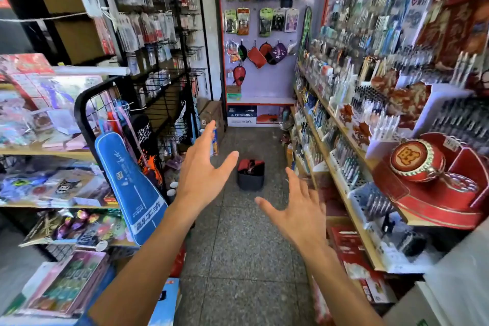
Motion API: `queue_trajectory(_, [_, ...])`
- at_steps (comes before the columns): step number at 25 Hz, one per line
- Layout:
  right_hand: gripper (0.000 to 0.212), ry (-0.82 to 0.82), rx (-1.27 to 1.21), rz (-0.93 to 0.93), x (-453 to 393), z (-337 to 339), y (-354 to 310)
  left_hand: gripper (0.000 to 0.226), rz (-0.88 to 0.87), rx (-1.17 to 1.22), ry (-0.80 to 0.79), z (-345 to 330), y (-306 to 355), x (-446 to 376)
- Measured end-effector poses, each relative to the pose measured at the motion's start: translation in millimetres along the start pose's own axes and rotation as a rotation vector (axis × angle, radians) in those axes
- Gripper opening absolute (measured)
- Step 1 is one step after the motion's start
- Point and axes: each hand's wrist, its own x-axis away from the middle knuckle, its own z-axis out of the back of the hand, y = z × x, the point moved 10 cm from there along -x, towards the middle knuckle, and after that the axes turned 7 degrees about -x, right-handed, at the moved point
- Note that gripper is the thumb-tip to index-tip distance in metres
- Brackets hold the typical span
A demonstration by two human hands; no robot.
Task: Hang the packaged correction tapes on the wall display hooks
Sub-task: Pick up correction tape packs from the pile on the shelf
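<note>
Both my hands reach out over the shop aisle with fingers spread and nothing in them. My left hand (202, 167) is higher and further forward; my right hand (296, 209) is lower, to its right. A black wire wall rack with hooks (169, 42) stands on the left, hung with small blister packs too blurred to name. I cannot pick out any correction tape package. A red and black bag (250, 174) sits on the floor beyond my hands.
Grey tiled floor (246, 259) runs down the narrow aisle. Wooden shelves of pens (344, 140) line the right, with red boxes (434, 180) near me. Shelves of toys (53, 180) and a blue racket cover (127, 188) are on the left. A purple pegboard (264, 34) closes the far end.
</note>
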Motion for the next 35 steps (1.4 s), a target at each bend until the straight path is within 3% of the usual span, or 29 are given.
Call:
queue_trajectory(20, [0.099, -0.049, -0.149, -0.164, -456, -211, 41, 0.076, 0.079, 0.066, -0.22, -237, -225, -412])
queue_trajectory(26, [0.099, -0.085, -0.226, -0.166, -668, -280, 78, 0.075, 0.13, 0.025, -0.232, -350, -279, -580])
queue_trajectory(35, [0.094, -0.206, -0.23, -0.081, -920, -338, 77, 0.071, 0.217, 0.008, -0.212, -464, -348, -782])
